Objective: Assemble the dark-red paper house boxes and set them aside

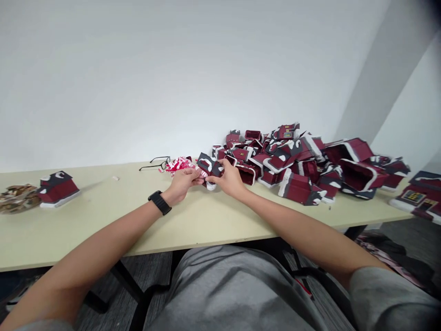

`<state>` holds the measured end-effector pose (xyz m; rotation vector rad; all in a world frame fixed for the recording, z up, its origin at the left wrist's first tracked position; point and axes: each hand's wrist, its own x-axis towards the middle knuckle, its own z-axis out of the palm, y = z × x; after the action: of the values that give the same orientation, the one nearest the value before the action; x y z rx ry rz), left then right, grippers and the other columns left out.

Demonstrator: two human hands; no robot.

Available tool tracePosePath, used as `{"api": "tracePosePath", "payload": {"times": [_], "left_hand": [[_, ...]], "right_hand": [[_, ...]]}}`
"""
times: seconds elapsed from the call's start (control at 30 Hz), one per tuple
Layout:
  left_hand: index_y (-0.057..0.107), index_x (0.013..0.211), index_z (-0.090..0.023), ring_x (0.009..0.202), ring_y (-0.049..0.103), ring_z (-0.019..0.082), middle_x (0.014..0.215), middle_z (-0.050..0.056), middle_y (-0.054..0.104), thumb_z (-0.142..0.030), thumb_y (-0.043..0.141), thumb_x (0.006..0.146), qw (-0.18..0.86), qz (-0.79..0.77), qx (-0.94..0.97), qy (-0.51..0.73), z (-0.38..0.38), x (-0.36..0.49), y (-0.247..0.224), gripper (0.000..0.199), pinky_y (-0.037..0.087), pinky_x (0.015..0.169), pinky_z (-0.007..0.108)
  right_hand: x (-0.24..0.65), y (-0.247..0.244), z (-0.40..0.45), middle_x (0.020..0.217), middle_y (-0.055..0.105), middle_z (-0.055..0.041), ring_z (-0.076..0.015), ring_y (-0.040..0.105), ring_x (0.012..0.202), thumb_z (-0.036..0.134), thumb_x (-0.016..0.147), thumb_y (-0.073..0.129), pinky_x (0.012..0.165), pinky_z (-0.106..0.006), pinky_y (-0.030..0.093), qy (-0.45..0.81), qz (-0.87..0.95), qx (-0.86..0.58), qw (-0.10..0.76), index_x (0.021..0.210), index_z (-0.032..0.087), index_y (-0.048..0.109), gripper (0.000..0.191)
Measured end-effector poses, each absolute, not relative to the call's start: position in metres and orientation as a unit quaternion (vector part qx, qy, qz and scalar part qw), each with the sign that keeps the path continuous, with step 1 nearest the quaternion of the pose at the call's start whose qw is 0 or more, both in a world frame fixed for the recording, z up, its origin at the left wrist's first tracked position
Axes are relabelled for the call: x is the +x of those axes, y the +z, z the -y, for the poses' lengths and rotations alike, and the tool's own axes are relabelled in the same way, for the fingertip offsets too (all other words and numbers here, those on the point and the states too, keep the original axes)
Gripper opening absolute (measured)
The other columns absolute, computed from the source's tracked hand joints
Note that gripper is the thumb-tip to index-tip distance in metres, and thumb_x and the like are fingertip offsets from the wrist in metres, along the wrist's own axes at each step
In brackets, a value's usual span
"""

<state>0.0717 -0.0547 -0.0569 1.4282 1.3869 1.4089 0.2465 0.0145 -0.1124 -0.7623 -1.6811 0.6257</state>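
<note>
So in the head cam you've got both arms reaching out over a pale wood-look table, and your hands meet just left of center. Your left hand, the one with the black watch on its wrist, has its fingers pinched together on the left side of a small paper house. Your right hand is curled in on the house's right side with the fingertips pressed against it, so the house is held up between your hands, just above the table. It's dark red with a gray roof and white snow-style trim, and a curl of white paper pokes out underneath, though I can't tell if that's part of it. Right by your left hand, a crumpled red and white scrap lies on the table, with black glasses just left of it. A big heap of matching red houses fills the table right of your hands, many tipped over with their open ends showing, and it sits just beside your right hand. Over at the left edge, another house stands upright beside a pile of brown scraps, and one more house sits at the right edge. Your gray shirt fills the bottom of the frame.
</note>
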Motion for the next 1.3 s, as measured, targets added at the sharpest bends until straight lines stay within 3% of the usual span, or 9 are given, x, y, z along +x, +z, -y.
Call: {"api": "tracePosePath", "payload": {"times": [0.43, 0.57, 0.63, 0.7, 0.8, 0.93, 1.03, 1.13, 1.3], "left_hand": [[0.064, 0.084, -0.012, 0.074, 0.065, 0.008, 0.084, 0.004, 0.070, -0.019, 0.069, 0.090, 0.401, -0.528, 0.495, 0.562, 0.061, 0.080, -0.059, 0.011, 0.058, 0.076, 0.020], [0.062, 0.085, -0.013, 0.067, 0.061, 0.007, 0.080, 0.003, 0.067, -0.028, 0.073, 0.089, 0.401, -0.533, 0.532, 0.521, 0.062, 0.075, -0.062, 0.019, 0.053, 0.068, 0.019], [0.060, 0.078, -0.013, 0.058, 0.054, 0.008, 0.071, 0.002, 0.062, -0.047, 0.071, 0.090, 0.322, -0.572, 0.603, 0.454, 0.062, 0.070, -0.059, 0.038, 0.046, 0.058, 0.021], [0.051, 0.067, -0.015, 0.055, 0.045, 0.007, 0.061, 0.000, 0.052, -0.060, 0.071, 0.087, 0.156, -0.605, 0.667, 0.407, 0.061, 0.065, -0.053, 0.053, 0.036, 0.054, 0.022], [0.055, 0.078, -0.014, 0.069, 0.050, 0.009, 0.076, 0.001, 0.060, -0.061, 0.079, 0.078, -0.024, -0.571, 0.708, 0.415, 0.061, 0.058, -0.041, 0.052, 0.039, 0.064, 0.021], [0.061, 0.125, -0.016, 0.108, 0.065, 0.018, 0.127, 0.011, 0.068, -0.064, 0.075, 0.084, 0.127, -0.500, 0.763, 0.389, 0.060, 0.055, -0.033, 0.065, 0.054, 0.088, 0.028], [0.061, 0.127, -0.015, 0.109, 0.066, 0.020, 0.126, 0.013, 0.069, -0.063, 0.073, 0.087, 0.226, -0.484, 0.768, 0.354, 0.059, 0.055, -0.036, 0.064, 0.055, 0.090, 0.030], [0.058, 0.129, -0.015, 0.109, 0.066, 0.018, 0.128, 0.013, 0.067, -0.059, 0.079, 0.083, 0.236, -0.481, 0.758, 0.371, 0.057, 0.056, -0.041, 0.067, 0.054, 0.092, 0.030], [0.058, 0.127, -0.014, 0.107, 0.065, 0.017, 0.128, 0.012, 0.067, -0.056, 0.081, 0.082, 0.222, -0.479, 0.765, 0.369, 0.053, 0.056, -0.047, 0.065, 0.053, 0.092, 0.028]], "right_hand": [[0.246, -0.112, -0.009, 0.093, 0.068, -0.0018, -0.0107, 0.053, 0.072, 0.053, 0.067, 0.091, 0.068, -0.022, 0.035, 0.253, 0.730, -0.326, 0.545, 0.116, 0.016, 0.057, 0.070], [0.246, -0.116, -0.015, 0.087, 0.065, 0.0008, -0.0099, 0.051, 0.071, 0.056, 0.064, 0.092, 0.067, -0.022, 0.033, 0.272, 0.731, -0.315, 0.540, 0.111, 0.016, 0.056, 0.072], [0.247, -0.116, -0.019, 0.089, 0.066, 0.0009, -0.0090, 0.050, 0.071, 0.056, 0.063, 0.092, 0.067, -0.022, 0.034, 0.302, 0.723, -0.300, 0.544, 0.111, 0.016, 0.056, 0.072], [0.249, -0.114, -0.020, 0.095, 0.068, -0.0006, -0.0087, 0.053, 0.074, 0.054, 0.063, 0.093, 0.068, -0.021, 0.039, 0.363, 0.705, -0.269, 0.546, 0.111, 0.016, 0.056, 0.071], [0.252, -0.106, -0.014, 0.111, 0.071, -0.0058, -0.0110, 0.063, 0.086, 0.052, 0.063, 0.094, 0.076, -0.023, 0.050, 0.513, 0.662, -0.195, 0.510, 0.118, 0.015, 0.057, 0.076], [0.254, -0.100, -0.003, 0.123, 0.072, -0.0099, -0.0149, 0.070, 0.098, 0.050, 0.061, 0.097, 0.083, -0.025, 0.058, 0.625, 0.622, -0.134, 0.452, 0.128, 0.016, 0.058, 0.085], [0.253, -0.104, -0.001, 0.128, 0.071, -0.0099, -0.0154, 0.070, 0.105, 0.050, 0.067, 0.095, 0.088, -0.026, 0.059, 0.599, 0.648, -0.129, 0.453, 0.128, 0.016, 0.062, 0.078], [0.253, -0.110, -0.006, 0.132, 0.069, -0.0097, -0.0157, 0.069, 0.111, 0.050, 0.071, 0.092, 0.097, -0.028, 0.059, 0.567, 0.674, -0.137, 0.453, 0.132, 0.017, 0.062, 0.076], [0.252, -0.117, -0.013, 0.134, 0.068, -0.0102, -0.0165, 0.069, 0.113, 0.051, 0.072, 0.091, 0.096, -0.028, 0.060, 0.565, 0.683, -0.134, 0.443, 0.134, 0.016, 0.060, 0.078]]}}
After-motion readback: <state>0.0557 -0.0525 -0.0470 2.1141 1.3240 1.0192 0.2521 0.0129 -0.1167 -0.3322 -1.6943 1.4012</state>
